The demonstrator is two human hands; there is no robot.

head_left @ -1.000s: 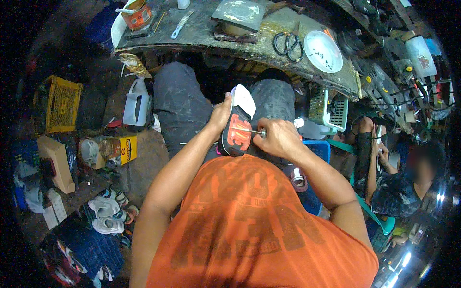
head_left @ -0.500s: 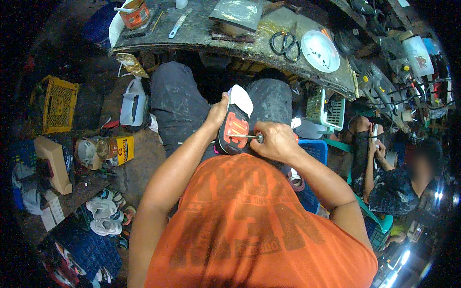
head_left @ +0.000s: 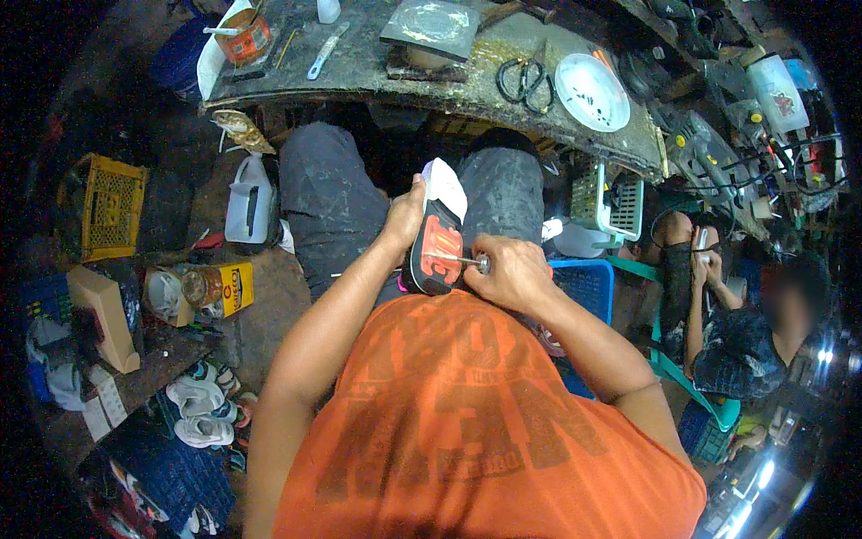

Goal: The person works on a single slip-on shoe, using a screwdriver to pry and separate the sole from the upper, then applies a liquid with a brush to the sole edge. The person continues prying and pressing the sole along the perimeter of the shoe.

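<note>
A shoe (head_left: 440,247) lies sole up across my lap, its sole black and orange-red with a white end pointing away from me. Wrapped round its left side, my left hand (head_left: 407,214) grips it near the white part. My right hand (head_left: 514,271) is closed round the handle of an awl (head_left: 467,260). The awl's thin metal shaft points left over the orange part of the sole and its tip meets it there. How deep the tip sits, I cannot tell.
Ahead is a worktable (head_left: 359,76) with scissors (head_left: 525,85), a white plate (head_left: 593,92) and an orange pot (head_left: 244,40). A white jug (head_left: 250,202) stands left of my knees, a blue crate (head_left: 588,292) at right. Another person (head_left: 736,350) sits farther right.
The view has shifted slightly. Both hands keep their grip, and a little less of the awl's shaft shows between my right hand and the sole.
</note>
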